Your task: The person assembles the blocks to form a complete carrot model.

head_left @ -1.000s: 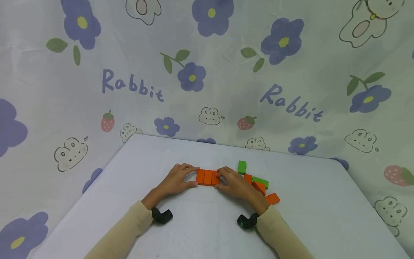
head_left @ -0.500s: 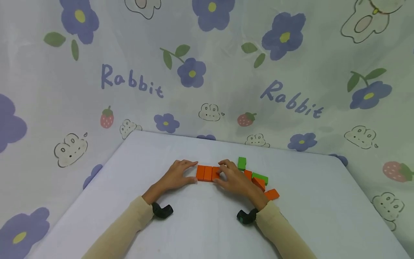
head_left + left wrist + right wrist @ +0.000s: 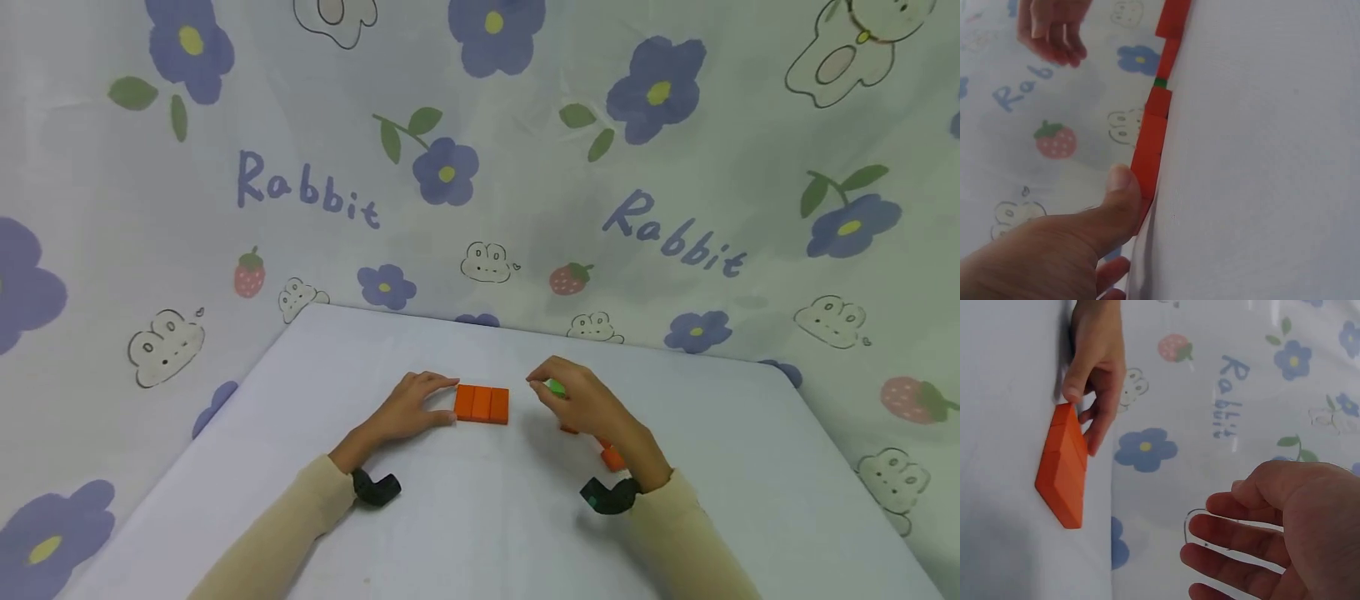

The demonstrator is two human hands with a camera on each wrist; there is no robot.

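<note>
Three orange blocks [image 3: 482, 404] lie side by side in a flat row on the white table. My left hand [image 3: 407, 408] rests at the row's left end, thumb at the near corner and forefinger at the far corner. In the left wrist view, its thumb [image 3: 1120, 187] lies against the end block. My right hand [image 3: 585, 402] hovers to the right of the row, apart from it. Its fingers are loosely bent and hold nothing, as the palm [image 3: 1329, 531] shows in the right wrist view. Behind it, a green block [image 3: 556, 387] is mostly hidden.
More orange blocks, such as one at the near right [image 3: 612, 459], lie partly covered by my right hand and forearm. The white table [image 3: 450, 517] meets a patterned cloth backdrop [image 3: 487, 225] at its far edge.
My right hand has let go of the row's right end and moved up and right, over the loose blocks. The row is now fully visible. My left hand has stayed in place.
</note>
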